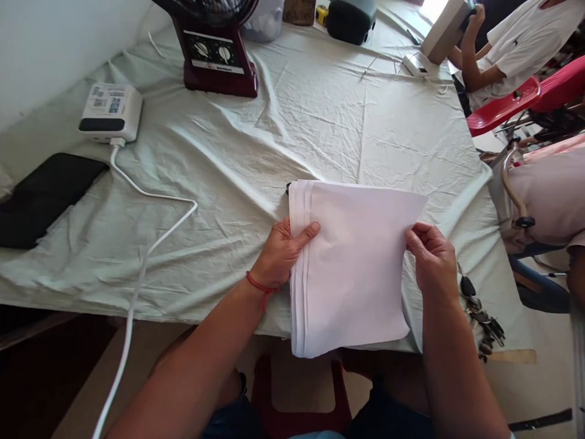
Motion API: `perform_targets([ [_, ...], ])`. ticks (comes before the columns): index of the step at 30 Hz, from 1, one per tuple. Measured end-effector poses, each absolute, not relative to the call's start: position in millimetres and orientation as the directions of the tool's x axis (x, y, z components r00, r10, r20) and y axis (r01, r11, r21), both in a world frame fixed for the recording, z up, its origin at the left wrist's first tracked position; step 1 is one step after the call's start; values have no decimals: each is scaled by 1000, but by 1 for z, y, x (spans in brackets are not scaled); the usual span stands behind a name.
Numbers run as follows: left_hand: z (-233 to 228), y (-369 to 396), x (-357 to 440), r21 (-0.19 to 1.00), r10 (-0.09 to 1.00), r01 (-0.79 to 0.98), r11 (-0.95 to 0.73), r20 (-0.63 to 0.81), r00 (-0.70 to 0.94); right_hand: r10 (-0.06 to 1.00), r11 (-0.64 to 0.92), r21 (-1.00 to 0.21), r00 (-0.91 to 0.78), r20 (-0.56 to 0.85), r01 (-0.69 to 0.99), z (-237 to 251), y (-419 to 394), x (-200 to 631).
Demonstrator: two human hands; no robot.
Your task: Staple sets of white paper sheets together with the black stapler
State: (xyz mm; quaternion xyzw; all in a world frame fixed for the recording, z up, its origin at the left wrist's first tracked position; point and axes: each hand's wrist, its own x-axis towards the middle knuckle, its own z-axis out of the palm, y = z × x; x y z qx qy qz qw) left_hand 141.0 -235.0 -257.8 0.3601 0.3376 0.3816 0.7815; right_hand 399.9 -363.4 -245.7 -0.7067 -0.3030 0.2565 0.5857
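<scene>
A stack of white paper sheets [356, 268] is held up in front of me over the table's near edge. My left hand [286, 247] grips its left side, thumb across the front and the other fingers hidden behind. Along that side, several sheet edges show slightly fanned. My right hand [427, 250] pinches the right edge of the paper between thumb and fingers. How many sheets the right hand has is not visible. A small black thing [287, 189] peeks out behind the stack's top left corner.
A pale green cloth [320, 134] covers the table. On it are a dark red fan [219, 61], a white box-shaped device [112, 113] with a white cable [144, 268], a black case [50, 195] and keys [482, 320]. Two other people sit along the right side, near a red chair [512, 107].
</scene>
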Motion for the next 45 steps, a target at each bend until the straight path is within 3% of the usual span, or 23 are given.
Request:
perform_targets([
  [6,-256,-239,140,774,751,-327,542,-272,602,725,-175,-983,682,-95,49,-251,-378,400],
  [14,-268,-241,149,942,842,-39,332,-278,462,734,-302,-948,610,-299,-101,-261,-377,387],
  [22,-280,-247,145,970,905,-43,241,-208,372,679,-262,-955,676,-284,-139,-265,-377,391],
  [35,-276,-246,152,919,887,-178,352,-267,377,703,-186,-962,658,-271,-198,-263,-374,395],
  [45,-275,-249,151,925,876,-155,348,-262,405,678,-176,-966,688,-259,-190,-258,-373,391],
])
